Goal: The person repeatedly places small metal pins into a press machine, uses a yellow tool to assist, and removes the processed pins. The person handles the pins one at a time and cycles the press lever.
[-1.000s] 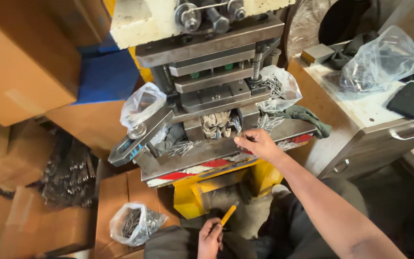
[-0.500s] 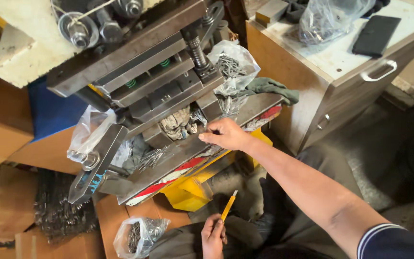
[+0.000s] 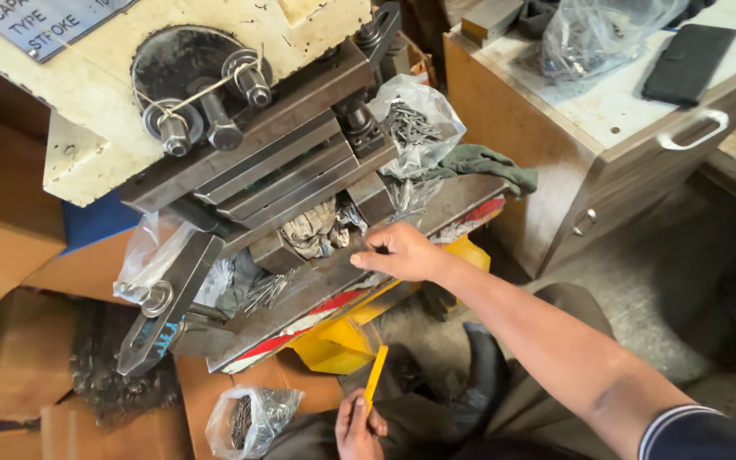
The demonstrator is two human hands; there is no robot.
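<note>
Both your hands are busy: your right hand rests with fingertips pinched on something small I cannot make out at the front edge of the grey steel press bed, just below the die; your left hand grips a thin yellow stick over your lap. Fingers this close to the die could get crushed if the ram drops. A clear plastic bag of metal pins sits at the bed's right end; a grey rectangular nameplate marks the cream housing's top left corner.
</note>
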